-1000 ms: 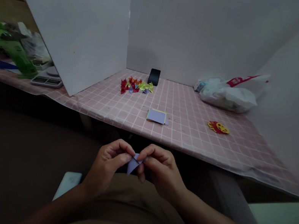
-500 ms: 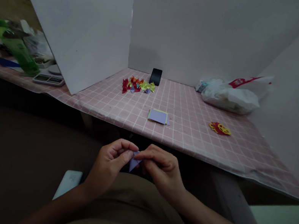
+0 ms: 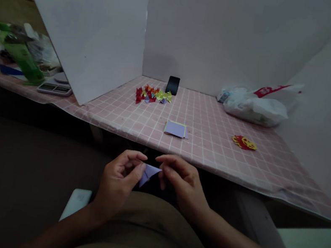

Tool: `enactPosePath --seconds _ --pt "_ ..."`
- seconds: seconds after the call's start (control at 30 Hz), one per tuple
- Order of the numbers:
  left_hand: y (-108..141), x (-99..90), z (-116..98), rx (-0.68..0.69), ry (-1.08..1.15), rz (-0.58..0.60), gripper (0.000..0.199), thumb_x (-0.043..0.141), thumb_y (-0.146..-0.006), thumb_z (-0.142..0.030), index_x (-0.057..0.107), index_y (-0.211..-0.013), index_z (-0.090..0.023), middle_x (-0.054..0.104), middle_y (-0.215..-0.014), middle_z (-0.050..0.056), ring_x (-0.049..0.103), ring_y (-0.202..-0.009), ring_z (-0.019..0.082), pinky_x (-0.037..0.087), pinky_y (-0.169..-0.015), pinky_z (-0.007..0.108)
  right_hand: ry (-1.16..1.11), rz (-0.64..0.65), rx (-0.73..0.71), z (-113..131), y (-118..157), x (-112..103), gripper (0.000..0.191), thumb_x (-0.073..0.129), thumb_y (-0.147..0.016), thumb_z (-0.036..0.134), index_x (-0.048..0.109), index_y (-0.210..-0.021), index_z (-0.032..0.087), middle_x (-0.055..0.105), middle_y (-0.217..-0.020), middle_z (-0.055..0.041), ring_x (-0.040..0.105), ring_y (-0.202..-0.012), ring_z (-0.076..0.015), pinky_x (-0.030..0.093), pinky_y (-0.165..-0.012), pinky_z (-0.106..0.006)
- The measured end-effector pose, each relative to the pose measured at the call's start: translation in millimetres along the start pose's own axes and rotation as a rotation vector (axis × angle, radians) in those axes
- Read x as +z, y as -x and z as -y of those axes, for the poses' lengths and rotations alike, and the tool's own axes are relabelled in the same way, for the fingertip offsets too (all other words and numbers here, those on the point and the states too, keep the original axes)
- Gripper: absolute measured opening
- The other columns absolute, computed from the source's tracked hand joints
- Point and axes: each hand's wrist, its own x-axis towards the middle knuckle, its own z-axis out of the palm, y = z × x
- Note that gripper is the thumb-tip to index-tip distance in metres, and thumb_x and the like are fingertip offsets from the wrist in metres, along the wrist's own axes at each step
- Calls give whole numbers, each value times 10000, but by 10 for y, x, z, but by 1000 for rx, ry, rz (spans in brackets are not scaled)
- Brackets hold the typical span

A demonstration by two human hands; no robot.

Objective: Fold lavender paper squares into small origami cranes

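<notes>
My left hand point(image 3: 120, 180) pinches a folded piece of purple origami paper point(image 3: 149, 173) between thumb and fingers, above my lap and in front of the table edge. The paper is a small triangular shape, with one point hanging down and another stretching right. My right hand point(image 3: 183, 183) is at that right-hand point, its thumb and index finger spread apart. Whether its thumb touches the paper tip I cannot tell. On the table beyond lies a stack of square paper point(image 3: 175, 128), purple on top with yellow edges showing.
Small folded paper figures point(image 3: 153, 95) in red, orange, yellow and purple are grouped near a black phone point(image 3: 172, 85). Right are red and yellow cut-out pieces point(image 3: 244, 142) and a white plastic bag point(image 3: 254, 107). Left are a scale point(image 3: 55, 86), a green bottle point(image 3: 23, 57) and a white panel point(image 3: 89, 29).
My right fingers have loosened from the paper and spread, moving slightly right. The paper has turned a little and more of it shows. My left hand keeps its pinch.
</notes>
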Motion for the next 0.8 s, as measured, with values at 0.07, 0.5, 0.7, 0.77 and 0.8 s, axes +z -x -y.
enactPosePath --seconds 0.07,0.5,0.7,0.77,0.8 --pt "21 -1 14 66 -72 -27 99 682 -841 -222 689 -939 -207 665 -683 -29 572 -580 99 441 -542 193 21 5 28 33 -10 -9 173 577 -928 289 704 -999 194 607 -675 22 560 -558 -107 439 -557 -243" --pt "54 -5 20 56 -60 50 167 660 -882 -261 652 -1043 -213 688 -708 -24 601 -609 113 455 -565 205 166 63 43 61 1 41 291 616 -925 403 616 -742 178 541 -565 31 463 -495 -92 350 -475 -220" --pt "8 8 -4 -107 72 91 159 722 -818 -306 694 -906 -177 700 -730 6 613 -647 125 482 -587 219 223 21 -49 58 22 25 277 603 -939 357 622 -725 182 558 -562 26 501 -502 -101 384 -497 -231" --pt "1 13 -18 -105 69 92 144 737 -798 -303 697 -817 -166 685 -714 8 596 -646 122 480 -597 223 234 8 -77 43 26 28 262 599 -943 342 631 -737 183 559 -563 27 505 -502 -101 383 -497 -231" --pt "-1 15 -23 -94 64 90 143 736 -797 -300 696 -785 -164 672 -700 5 582 -639 118 475 -597 222 233 3 -83 35 28 32 259 598 -945 338 632 -740 183 558 -563 28 504 -502 -101 381 -496 -230"
